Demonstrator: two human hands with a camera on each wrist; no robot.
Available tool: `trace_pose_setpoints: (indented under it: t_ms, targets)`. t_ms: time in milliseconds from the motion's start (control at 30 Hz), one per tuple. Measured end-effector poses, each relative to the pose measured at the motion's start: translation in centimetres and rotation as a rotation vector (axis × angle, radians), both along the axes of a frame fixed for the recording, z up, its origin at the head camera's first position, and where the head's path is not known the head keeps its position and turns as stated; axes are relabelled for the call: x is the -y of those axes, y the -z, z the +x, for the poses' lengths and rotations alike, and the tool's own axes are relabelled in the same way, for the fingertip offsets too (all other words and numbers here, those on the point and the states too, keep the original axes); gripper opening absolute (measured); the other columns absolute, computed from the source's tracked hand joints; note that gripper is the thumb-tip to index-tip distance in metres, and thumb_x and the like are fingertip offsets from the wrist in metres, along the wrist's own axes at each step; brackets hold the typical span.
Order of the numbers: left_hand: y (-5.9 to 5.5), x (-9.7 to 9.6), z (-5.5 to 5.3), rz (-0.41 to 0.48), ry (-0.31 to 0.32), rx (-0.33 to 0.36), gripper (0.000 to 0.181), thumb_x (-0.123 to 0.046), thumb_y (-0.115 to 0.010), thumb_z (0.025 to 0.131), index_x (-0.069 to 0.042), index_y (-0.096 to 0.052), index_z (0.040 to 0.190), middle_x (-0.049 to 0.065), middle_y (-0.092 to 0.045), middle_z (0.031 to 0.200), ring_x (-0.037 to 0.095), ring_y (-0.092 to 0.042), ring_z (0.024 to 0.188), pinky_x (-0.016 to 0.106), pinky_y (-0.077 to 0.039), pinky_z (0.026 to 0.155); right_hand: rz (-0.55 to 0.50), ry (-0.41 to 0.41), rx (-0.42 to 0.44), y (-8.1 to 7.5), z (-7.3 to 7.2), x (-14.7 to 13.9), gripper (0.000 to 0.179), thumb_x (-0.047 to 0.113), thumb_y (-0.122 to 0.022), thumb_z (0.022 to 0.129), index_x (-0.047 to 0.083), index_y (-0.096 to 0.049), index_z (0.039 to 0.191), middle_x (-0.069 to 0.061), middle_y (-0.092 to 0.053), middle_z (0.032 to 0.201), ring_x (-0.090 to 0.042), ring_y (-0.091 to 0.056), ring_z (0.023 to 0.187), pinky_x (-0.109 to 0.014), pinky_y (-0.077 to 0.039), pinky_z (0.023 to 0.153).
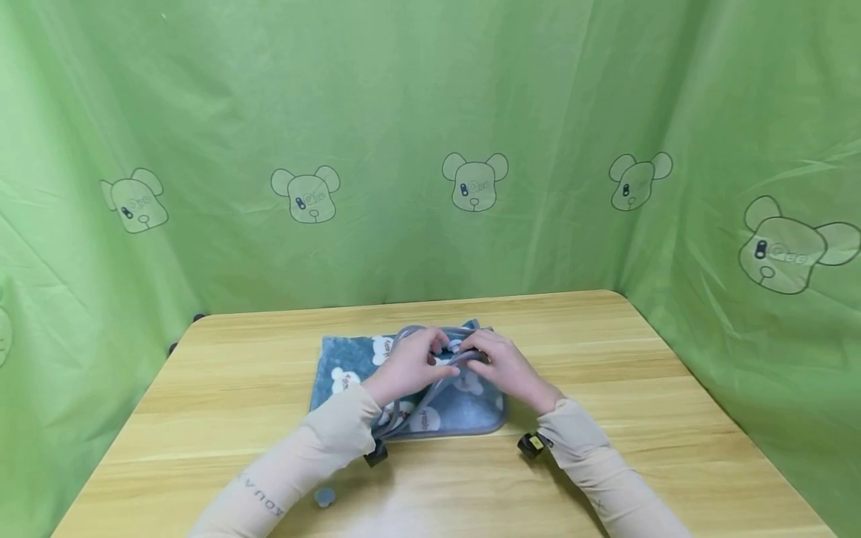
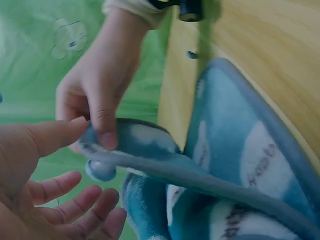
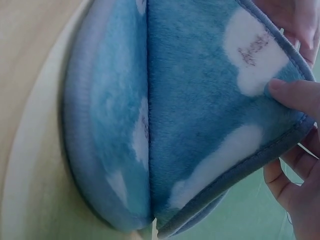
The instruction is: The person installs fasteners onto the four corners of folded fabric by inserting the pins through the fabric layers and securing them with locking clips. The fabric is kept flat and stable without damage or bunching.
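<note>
A blue-teal fleece blanket (image 1: 424, 422) with white bear prints and grey piping lies folded in front of me, its layers partly lifted. My right hand (image 1: 506, 368) pinches the piped edge near a corner; in the right wrist view the thumb (image 3: 292, 94) presses on the fleece. Beside it, my left hand (image 1: 409, 366) has its fingers spread, and its thumb (image 2: 55, 135) comes close to the edge that the right hand holds. A small round pale button-like disc (image 2: 101, 169) shows just below that edge, between the hands. How it is attached is hidden.
A similar round disc (image 1: 324, 497) lies on the wooden table (image 1: 235, 418) near the front, by my left sleeve. Green curtains (image 1: 390, 246) with bear drawings stand behind the table and at both sides. Dark wrist cameras (image 1: 531, 446) sit below the sleeves.
</note>
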State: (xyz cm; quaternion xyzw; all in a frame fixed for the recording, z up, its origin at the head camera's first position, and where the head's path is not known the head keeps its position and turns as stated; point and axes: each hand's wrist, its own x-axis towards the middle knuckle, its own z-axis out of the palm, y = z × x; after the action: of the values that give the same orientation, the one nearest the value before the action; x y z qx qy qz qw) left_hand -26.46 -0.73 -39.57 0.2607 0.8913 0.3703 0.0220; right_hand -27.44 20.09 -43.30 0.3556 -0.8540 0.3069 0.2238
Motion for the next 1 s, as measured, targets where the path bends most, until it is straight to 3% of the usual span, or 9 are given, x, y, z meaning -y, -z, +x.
trace_pose_setpoints:
  t_ms: [233,433,533,733,1000]
  targets:
    - [0.8,-1.1,0.3,-0.080,-0.024,-0.197,0.016,-0.025,-0.069,0.091,-0.013,-0.066,0.102,0.000,-0.068,0.089,0.012,-0.061,0.077,0.021,-0.047,0.066,-0.002,0.002,0.001,-0.1,0.1,-0.1,0.018,0.001,-0.076,0.080,0.009,-0.069,0.094,-0.004,-0.070,0.094,-0.019,-0.064,0.089,-0.033,-0.056,0.078]
    - [0.7,-1.0,0.1,-0.064,-0.036,-0.224,0.008,-0.022,-0.066,0.093,-0.015,-0.069,0.095,-0.003,-0.071,0.084,0.005,-0.058,0.069,0.019,-0.046,0.063,-0.014,0.007,0.008,-0.1,-0.1,-0.2,0.018,0.005,-0.077,0.079,0.009,-0.069,0.095,-0.003,-0.070,0.093,-0.016,-0.064,0.087,-0.031,-0.056,0.078]
    - [0.7,-0.7,-0.3,-0.030,-0.050,-0.193,0.008,-0.023,-0.067,0.092,-0.015,-0.068,0.092,-0.003,-0.070,0.081,0.004,-0.058,0.068,0.019,-0.047,0.064,-0.029,0.014,0.042,-0.4,-0.1,-0.5,0.018,0.008,-0.077,0.080,0.010,-0.069,0.096,-0.002,-0.069,0.092,-0.016,-0.063,0.086,-0.030,-0.056,0.078]
    - [0.6,0.6,-1.1,0.076,-0.069,-0.059,0.012,-0.024,-0.067,0.093,-0.013,-0.067,0.091,0.001,-0.068,0.081,0.007,-0.058,0.070,0.023,-0.049,0.065,-0.063,0.073,0.108,-1.7,-0.1,-2.2,0.021,0.008,-0.075,0.082,0.007,-0.068,0.101,-0.006,-0.068,0.093,-0.022,-0.062,0.084,-0.036,-0.054,0.070]
    - [1.8,3.1,-3.0,0.193,-0.158,0.100,0.017,-0.027,-0.068,0.092,-0.011,-0.066,0.088,0.000,-0.060,0.071,0.011,-0.054,0.062,0.024,-0.045,0.058,-0.049,0.182,0.024,-2.9,0.0,-5.4,0.018,0.007,-0.075,0.083,0.006,-0.069,0.100,-0.006,-0.068,0.091,-0.016,-0.059,0.083,-0.034,-0.052,0.066]
